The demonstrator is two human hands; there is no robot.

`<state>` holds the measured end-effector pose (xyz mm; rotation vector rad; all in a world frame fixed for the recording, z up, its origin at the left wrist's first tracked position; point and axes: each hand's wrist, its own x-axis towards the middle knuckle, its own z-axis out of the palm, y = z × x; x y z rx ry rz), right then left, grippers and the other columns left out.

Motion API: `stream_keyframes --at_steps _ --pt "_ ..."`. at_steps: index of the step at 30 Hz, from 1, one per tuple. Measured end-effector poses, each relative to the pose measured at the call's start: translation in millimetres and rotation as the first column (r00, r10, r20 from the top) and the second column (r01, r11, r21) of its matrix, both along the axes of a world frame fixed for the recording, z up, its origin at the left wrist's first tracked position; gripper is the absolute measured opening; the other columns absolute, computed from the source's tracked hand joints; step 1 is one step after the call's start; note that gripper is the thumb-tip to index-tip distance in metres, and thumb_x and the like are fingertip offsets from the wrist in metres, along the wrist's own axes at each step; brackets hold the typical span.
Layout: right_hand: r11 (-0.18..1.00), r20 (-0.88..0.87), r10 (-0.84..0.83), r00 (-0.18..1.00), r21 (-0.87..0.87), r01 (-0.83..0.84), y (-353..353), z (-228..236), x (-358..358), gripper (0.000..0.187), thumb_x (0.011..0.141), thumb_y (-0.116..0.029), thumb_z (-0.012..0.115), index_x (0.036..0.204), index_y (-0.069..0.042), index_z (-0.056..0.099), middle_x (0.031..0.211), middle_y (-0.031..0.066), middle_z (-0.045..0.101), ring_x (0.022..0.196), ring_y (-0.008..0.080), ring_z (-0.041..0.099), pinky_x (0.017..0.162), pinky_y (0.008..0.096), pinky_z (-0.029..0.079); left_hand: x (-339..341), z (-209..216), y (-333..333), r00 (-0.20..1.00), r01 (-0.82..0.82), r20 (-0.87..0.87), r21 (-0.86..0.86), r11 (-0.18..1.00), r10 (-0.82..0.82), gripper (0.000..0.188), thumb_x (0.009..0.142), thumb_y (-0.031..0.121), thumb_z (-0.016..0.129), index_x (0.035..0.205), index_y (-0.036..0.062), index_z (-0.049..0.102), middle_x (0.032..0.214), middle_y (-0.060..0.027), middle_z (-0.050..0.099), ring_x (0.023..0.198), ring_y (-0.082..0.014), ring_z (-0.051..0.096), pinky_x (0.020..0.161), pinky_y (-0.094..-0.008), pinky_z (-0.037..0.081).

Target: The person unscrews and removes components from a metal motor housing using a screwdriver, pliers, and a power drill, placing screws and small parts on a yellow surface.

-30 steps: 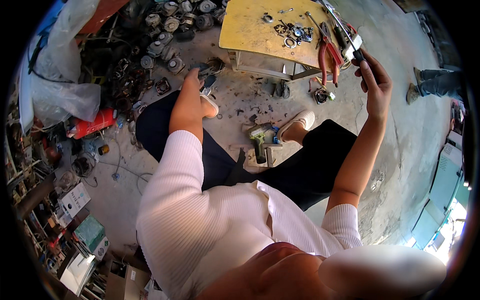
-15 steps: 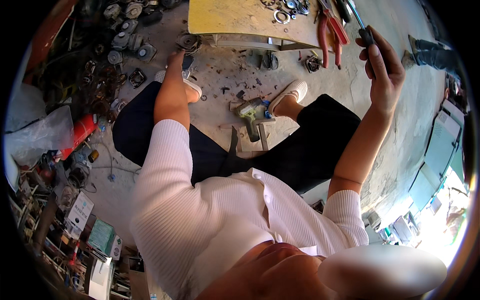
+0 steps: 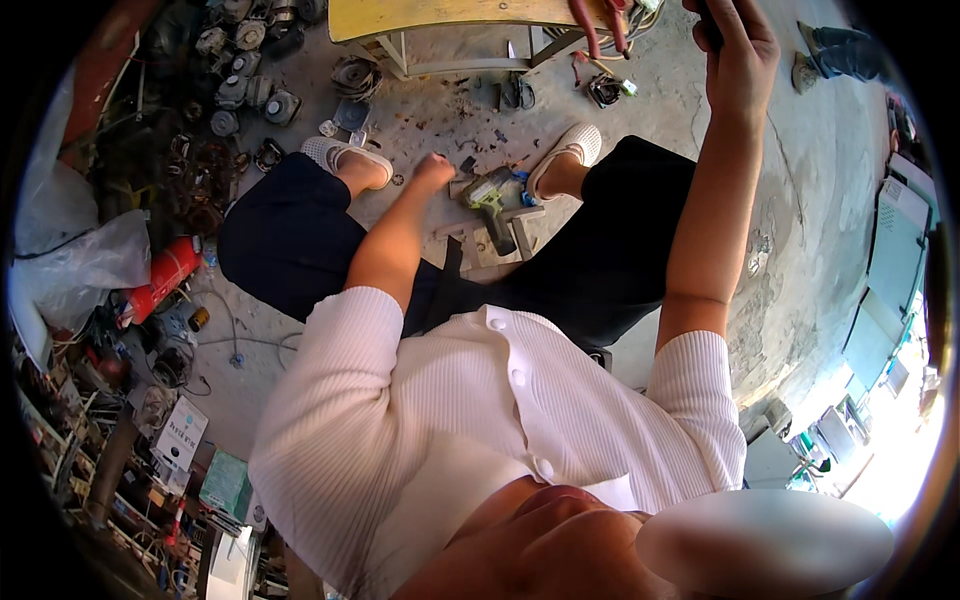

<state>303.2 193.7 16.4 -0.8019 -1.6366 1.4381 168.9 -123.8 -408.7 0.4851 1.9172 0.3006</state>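
My right hand is raised at the far right, cut off by the upper edge. Its fingers are closed round the dark handle of a screwdriver; the shaft is out of the picture. My left hand is over the floor between my feet, just left of a green and black cordless drill. The fingers of that hand are hidden, so I cannot tell how they are held. The drill lies on a low wooden frame. Red-handled pliers show at the upper edge, by the yellow table.
A yellow table stands ahead. Old motors and a coil lie to the left on the floor, with small scraps ahead. A red cylinder, plastic sheeting and cables are at my left. Another person's legs show far right.
My left hand has moved right, from beside the coil to near the drill. My right hand has risen toward the upper edge with the screwdriver. The view has shifted, leaving less of the table visible.
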Motion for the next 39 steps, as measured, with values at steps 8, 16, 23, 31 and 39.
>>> stream_keyframes --at_steps 8,16,23,31,39 --pt "0.978 -0.159 -0.168 0.973 -0.150 0.144 28 2 33 0.036 0.094 -0.025 0.065 0.123 -0.004 0.064 0.097 0.0034 0.070 0.070 0.0034 0.057 0.050 0.0165 0.034 55 48 8 0.836 0.548 -0.052 0.034 0.836 -0.546 0.042 0.081 0.033 0.067 0.118 0.0139 0.063 0.113 -0.0134 0.066 0.104 -0.0325 0.063 0.088 -0.0451 0.050" --pt "0.956 -0.203 -0.274 0.940 -0.163 0.243 60 -19 70 0.030 0.094 -0.021 0.064 0.120 -0.007 0.065 0.105 0.0063 0.073 0.087 0.0072 0.066 0.054 0.0176 0.040 83 154 9 0.937 0.348 -0.191 0.465 0.814 -0.291 0.041 0.085 0.034 0.066 0.114 0.0045 0.064 0.108 -0.0162 0.069 0.099 -0.0308 0.066 0.086 -0.0409 0.051" --pt "0.906 -0.048 -0.405 0.913 -0.158 0.393 75 -49 79 0.032 0.090 -0.027 0.069 0.117 -0.010 0.068 0.096 0.0016 0.073 0.080 0.0081 0.068 0.053 0.0204 0.038 103 166 -29 0.990 0.121 -0.125 0.562 0.818 -0.061 0.033 0.086 0.032 0.069 0.104 0.0051 0.067 0.093 -0.0138 0.070 0.090 -0.0254 0.068 0.079 -0.0370 0.051" --pt "0.844 0.162 -0.476 0.864 0.362 0.396 89 -154 122 0.039 0.088 -0.016 0.067 0.123 0.001 0.061 0.094 0.0099 0.070 0.081 0.0174 0.066 0.072 0.0299 0.052 94 134 -18 0.983 -0.110 -0.059 0.565 0.818 0.173 0.035 0.083 0.034 0.071 0.099 0.0037 0.069 0.097 -0.0132 0.070 0.094 -0.0251 0.066 0.083 -0.0374 0.051" --pt "0.909 0.182 0.015 0.983 0.407 -0.090 -108 -124 8 0.048 0.089 -0.006 0.061 0.134 0.002 0.049 0.120 0.0158 0.061 0.108 0.0225 0.060 0.094 0.0312 0.046 98 139 -32 0.996 0.057 -0.083 0.543 0.838 -0.014 0.033 0.082 0.035 0.068 0.095 0.0056 0.073 0.089 -0.0150 0.071 0.083 -0.0266 0.068 0.075 -0.0393 0.051"
